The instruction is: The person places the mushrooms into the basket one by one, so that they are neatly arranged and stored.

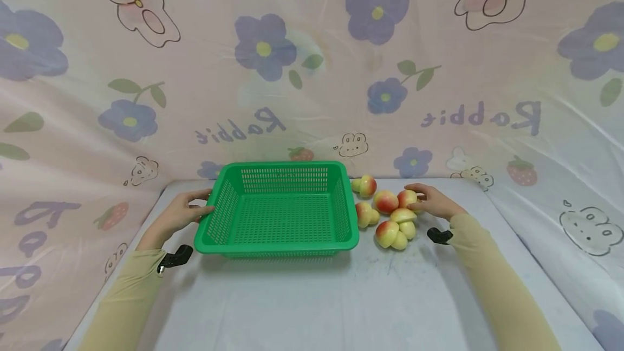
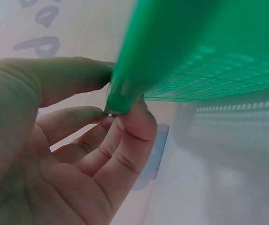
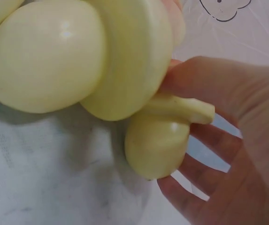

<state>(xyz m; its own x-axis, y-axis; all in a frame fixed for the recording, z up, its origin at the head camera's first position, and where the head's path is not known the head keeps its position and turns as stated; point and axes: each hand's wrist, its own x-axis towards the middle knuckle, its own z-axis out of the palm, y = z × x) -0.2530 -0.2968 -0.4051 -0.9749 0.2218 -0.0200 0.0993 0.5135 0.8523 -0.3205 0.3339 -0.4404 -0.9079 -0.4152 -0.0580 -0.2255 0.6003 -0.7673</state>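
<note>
A green plastic basket (image 1: 277, 247) with mesh sides stands on the table. My left hand (image 1: 179, 213) grips its left rim, and in the left wrist view the thumb lies on one side of the green rim (image 2: 146, 56) and the fingertips on the other. To the basket's right, my right hand (image 1: 437, 203) is at a small red-and-yellow fruit (image 1: 407, 199). Up close it shows as a pale yellow fruit (image 3: 155, 147) with a stub, thumb above it and fingers curled round its far side. A half slice (image 3: 129, 61) and a larger yellow fruit (image 3: 47, 56) lie beside it.
Several more red-and-yellow fruits (image 1: 386, 233) lie in a loose cluster right of the basket, some close to its wall. A white cloth covers the table (image 1: 292, 307). A printed curtain (image 1: 312, 96) hangs behind and at both sides.
</note>
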